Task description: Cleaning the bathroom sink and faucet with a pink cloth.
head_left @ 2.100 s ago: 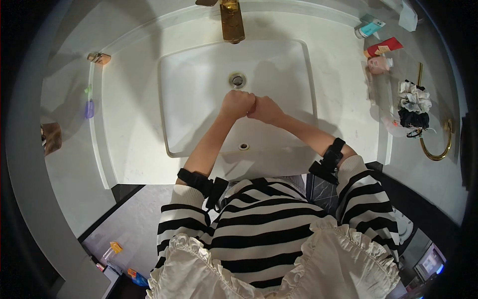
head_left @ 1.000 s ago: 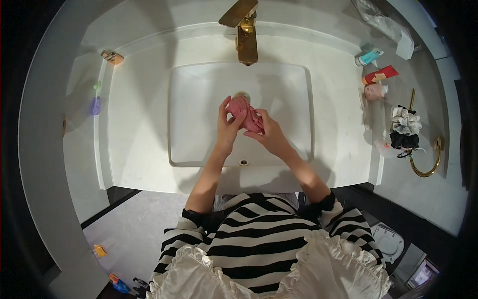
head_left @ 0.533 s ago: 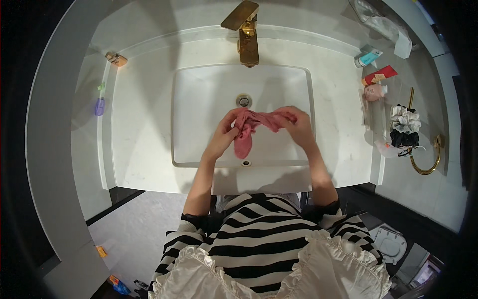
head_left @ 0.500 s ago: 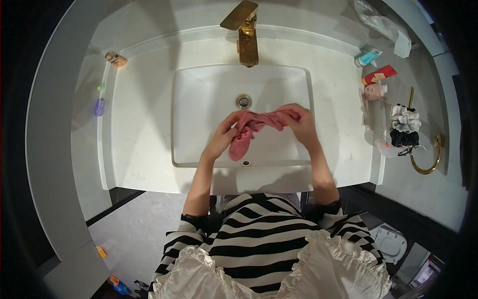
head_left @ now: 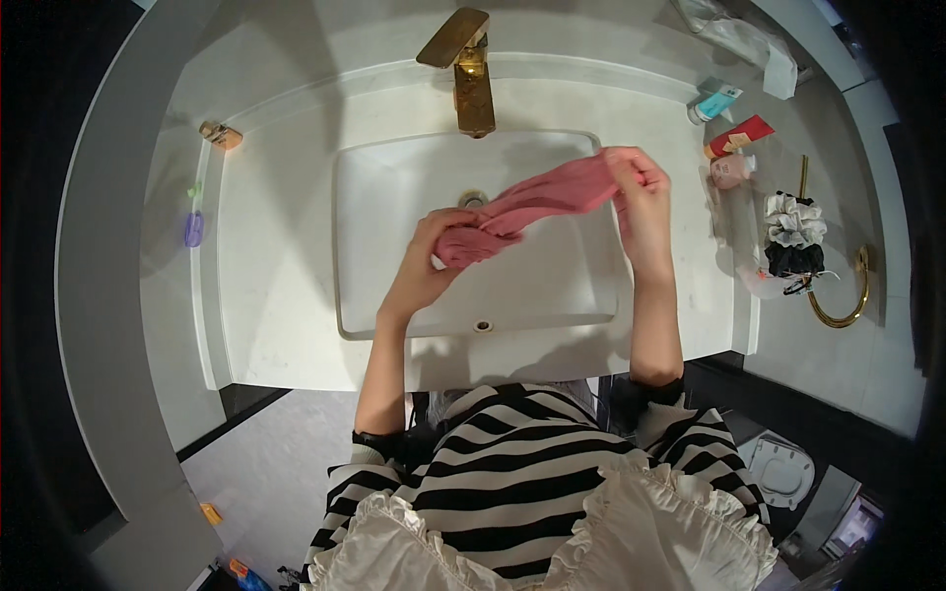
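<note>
A pink cloth (head_left: 552, 192) is stretched slantwise over the white sink basin (head_left: 394, 295), its exact kind unclear. My left hand (head_left: 426, 264) grips its bunched lower end near the basin's middle. At the basin's right rim, my right hand (head_left: 642, 192) pinches the other end, raised higher. Between the hands the fabric lies long and fairly flat, with folds near the left one. Part of the drain (head_left: 474, 198) shows just behind the cloth. Above the far rim stands a gold faucet (head_left: 474, 94).
Along the counter's right side are a blue-and-white tube (head_left: 713, 101), a red tube (head_left: 739, 136) and a pink bottle (head_left: 732, 171). Scrunchies (head_left: 794, 231) hang by a gold towel ring (head_left: 855, 305). A small orange box (head_left: 221, 135) and a purple item (head_left: 193, 229) sit at the left.
My right hand has moved right and away from me, pulling the cloth out longer. My left hand has shifted slightly left; the end that dangled below it is now gathered at its fingers.
</note>
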Action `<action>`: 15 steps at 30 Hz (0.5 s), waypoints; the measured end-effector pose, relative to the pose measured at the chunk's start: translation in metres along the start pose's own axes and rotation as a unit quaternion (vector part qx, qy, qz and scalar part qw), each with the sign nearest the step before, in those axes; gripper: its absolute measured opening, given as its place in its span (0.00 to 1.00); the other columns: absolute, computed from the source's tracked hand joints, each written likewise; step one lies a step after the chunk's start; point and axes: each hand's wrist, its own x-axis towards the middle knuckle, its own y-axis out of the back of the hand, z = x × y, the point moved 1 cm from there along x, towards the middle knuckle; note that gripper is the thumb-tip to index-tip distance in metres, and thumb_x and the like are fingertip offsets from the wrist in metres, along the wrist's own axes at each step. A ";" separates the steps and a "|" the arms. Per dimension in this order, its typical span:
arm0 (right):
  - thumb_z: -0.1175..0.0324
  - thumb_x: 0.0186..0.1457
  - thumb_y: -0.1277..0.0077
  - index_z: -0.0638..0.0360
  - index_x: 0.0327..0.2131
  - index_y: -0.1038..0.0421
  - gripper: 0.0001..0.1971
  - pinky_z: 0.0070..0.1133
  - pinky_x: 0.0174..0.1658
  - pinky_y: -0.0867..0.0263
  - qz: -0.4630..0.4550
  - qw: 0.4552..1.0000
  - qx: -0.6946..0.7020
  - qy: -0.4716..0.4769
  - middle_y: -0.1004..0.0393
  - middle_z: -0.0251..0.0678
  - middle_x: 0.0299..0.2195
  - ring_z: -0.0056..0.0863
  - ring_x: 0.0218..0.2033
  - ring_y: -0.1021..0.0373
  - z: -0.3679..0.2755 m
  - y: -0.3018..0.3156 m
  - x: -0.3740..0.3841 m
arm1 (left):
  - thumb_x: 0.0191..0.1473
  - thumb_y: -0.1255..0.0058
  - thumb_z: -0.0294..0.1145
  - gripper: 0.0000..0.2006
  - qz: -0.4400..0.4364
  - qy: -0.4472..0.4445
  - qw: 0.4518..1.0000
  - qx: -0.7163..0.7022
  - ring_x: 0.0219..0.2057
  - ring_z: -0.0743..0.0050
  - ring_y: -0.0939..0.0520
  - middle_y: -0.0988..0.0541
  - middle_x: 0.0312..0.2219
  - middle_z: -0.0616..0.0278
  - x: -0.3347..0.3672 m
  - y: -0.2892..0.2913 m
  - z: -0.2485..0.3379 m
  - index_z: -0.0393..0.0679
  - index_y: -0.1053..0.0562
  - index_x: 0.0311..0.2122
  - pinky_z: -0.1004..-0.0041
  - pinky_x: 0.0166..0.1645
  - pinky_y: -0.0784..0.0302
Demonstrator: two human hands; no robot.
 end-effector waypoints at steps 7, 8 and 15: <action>0.72 0.51 0.56 0.66 0.36 0.36 0.09 0.18 0.38 0.35 0.165 0.914 0.370 -0.033 0.32 0.34 0.33 0.20 0.32 0.34 -0.020 0.023 0.004 | 0.41 0.55 0.15 0.17 0.154 0.141 0.807 -0.552 0.42 0.72 0.32 0.32 0.39 0.61 -0.031 0.010 -0.035 0.42 0.36 0.40 0.70 0.49 0.38; 0.72 0.51 0.55 0.66 0.38 0.37 0.11 0.19 0.39 0.35 0.162 0.881 0.441 -0.059 0.33 0.34 0.34 0.21 0.33 0.34 -0.023 0.024 0.003 | 0.42 0.56 0.15 0.16 0.169 0.154 0.800 -0.554 0.43 0.72 0.31 0.32 0.39 0.62 -0.036 0.010 -0.044 0.43 0.36 0.39 0.71 0.48 0.38; 0.67 0.54 0.60 0.65 0.37 0.37 0.11 0.21 0.34 0.34 -0.080 0.925 0.371 -0.031 0.34 0.33 0.28 0.21 0.31 0.34 -0.048 -0.011 -0.009 | 0.41 0.50 0.18 0.28 0.000 0.312 0.917 -0.246 0.47 0.69 0.34 0.34 0.45 0.58 -0.042 0.030 -0.046 0.45 0.41 0.50 0.71 0.47 0.34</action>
